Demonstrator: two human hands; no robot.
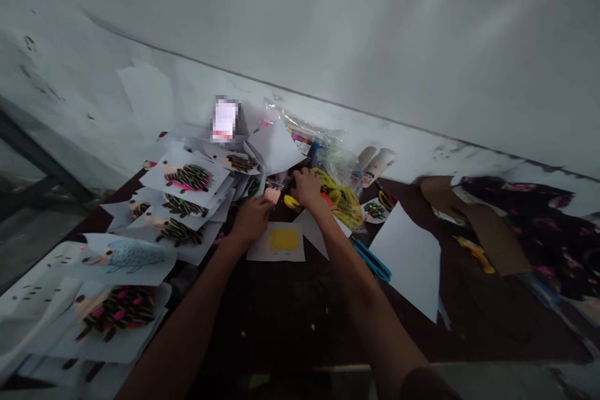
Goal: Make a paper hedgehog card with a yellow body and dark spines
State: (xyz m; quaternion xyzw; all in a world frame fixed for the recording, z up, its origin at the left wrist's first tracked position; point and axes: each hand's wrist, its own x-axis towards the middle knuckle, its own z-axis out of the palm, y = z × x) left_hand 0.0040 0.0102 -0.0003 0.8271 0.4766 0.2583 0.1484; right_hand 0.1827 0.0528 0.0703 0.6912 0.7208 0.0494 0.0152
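Observation:
My left hand (pixel 252 223) rests on the dark table, its fingers closed at the edge of a small peach-coloured piece (pixel 272 193). To its right, my right hand (pixel 307 187) bends its fingers down among small items; its fingertips are blurred, and what they hold is hidden. Just below that hand lies a small yellow object (pixel 291 201). A coil of yellow cord (pixel 347 203) sits to the right of it. Nearest my wrists, a sheet with a yellow, pink-legged drawing (pixel 284 240) lies flat between my forearms.
Stacked hedgehog pictures (pixel 180 178) cover the left side. A phone (pixel 225 119) leans at the back near clear plastic bags (pixel 340 159). Right of my arm are blue scissors or a similar blue tool (pixel 372 260), white paper (pixel 412 262), a yellow cutter (pixel 475 254) and dark floral cloth (pixel 529 219).

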